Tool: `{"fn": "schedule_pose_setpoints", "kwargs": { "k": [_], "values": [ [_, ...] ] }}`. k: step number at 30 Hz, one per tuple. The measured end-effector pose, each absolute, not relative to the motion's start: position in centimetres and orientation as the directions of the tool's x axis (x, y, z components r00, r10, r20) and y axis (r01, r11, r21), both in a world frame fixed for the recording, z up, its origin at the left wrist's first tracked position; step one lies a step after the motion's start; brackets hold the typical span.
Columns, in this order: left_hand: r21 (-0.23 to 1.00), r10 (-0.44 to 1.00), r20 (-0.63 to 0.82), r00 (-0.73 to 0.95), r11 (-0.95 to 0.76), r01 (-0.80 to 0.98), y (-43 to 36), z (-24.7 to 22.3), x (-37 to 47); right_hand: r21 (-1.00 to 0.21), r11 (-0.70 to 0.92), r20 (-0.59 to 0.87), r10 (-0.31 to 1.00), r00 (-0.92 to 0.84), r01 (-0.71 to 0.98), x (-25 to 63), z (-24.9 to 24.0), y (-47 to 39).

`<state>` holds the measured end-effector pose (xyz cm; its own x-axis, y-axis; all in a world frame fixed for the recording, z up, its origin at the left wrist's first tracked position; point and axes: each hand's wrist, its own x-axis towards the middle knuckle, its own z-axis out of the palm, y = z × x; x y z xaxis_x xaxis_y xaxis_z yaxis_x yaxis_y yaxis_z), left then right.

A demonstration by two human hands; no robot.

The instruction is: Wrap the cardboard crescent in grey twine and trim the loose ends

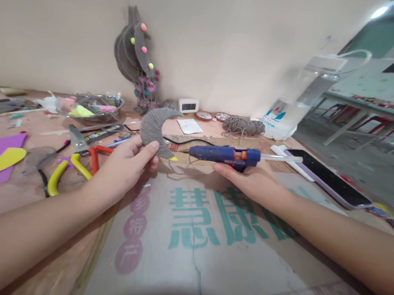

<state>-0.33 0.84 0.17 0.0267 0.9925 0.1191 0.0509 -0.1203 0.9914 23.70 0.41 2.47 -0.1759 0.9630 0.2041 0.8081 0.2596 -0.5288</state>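
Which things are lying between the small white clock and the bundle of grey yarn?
In the head view, two round, red-rimmed things lie between the white clock and the grey yarn.

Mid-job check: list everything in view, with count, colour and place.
Crescent: one, grey, centre-left
Glue gun: one, blue, centre
Glue stick: one, clear, glue gun's rear
Clock: one, white, rear centre
Hanging ornament: one, grey with coloured pompoms, left of clock
Yarn bundle: one, grey, right of clock
Round cases: two, red-rimmed, between clock and yarn bundle
Paper: one, white, before clock
Bottle: one, clear, right rear
Phone: one, dark screen, right
Tool handles: yellow and orange, left; exact count unclear
Sheet: one, purple, far left
Stools: red, right background; count unclear
Small scraps: uncounted
Left hand: one, bare, holding crescent
Right hand: one, bare, holding glue gun
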Motion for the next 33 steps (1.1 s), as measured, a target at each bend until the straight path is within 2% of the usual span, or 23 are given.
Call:
{"fn": "schedule_pose_setpoints", "kwargs": {
  "k": [8, 12, 21, 25, 33],
  "values": [
    [0.990, 0.991, 0.134, 0.022, -0.135, 0.051, 0.91, -0.12, -0.47, -0.597, 0.427, 0.272, 0.904, -0.330, 0.678, 23.76, 2.15, 0.76],
    [0.993, 0.993, 0.115, 0.028, -0.116, 0.036, 0.84, 0.04, -0.43, -0.626, 0.429, 0.265, 0.902, -0.340, 0.652, 23.61, 2.15, 0.78],
    [0.992, 0.994, 0.107, 0.026, -0.109, 0.065, 0.79, 0.18, -0.41, -0.615, 0.421, 0.222, 0.904, -0.365, 0.667, 23.54, 2.17, 0.78],
    [0.996, 0.996, 0.089, 0.028, -0.090, 0.020, 0.77, 0.25, -0.29, -0.601, 0.437, 0.244, 0.898, -0.367, 0.669, 23.53, 2.03, 0.83],
    [0.994, 0.995, 0.099, 0.018, -0.100, 0.041, 0.65, 0.47, -0.20, -0.545, 0.453, 0.292, 0.892, -0.346, 0.706, 23.53, 1.98, 0.70]
  ]
}}
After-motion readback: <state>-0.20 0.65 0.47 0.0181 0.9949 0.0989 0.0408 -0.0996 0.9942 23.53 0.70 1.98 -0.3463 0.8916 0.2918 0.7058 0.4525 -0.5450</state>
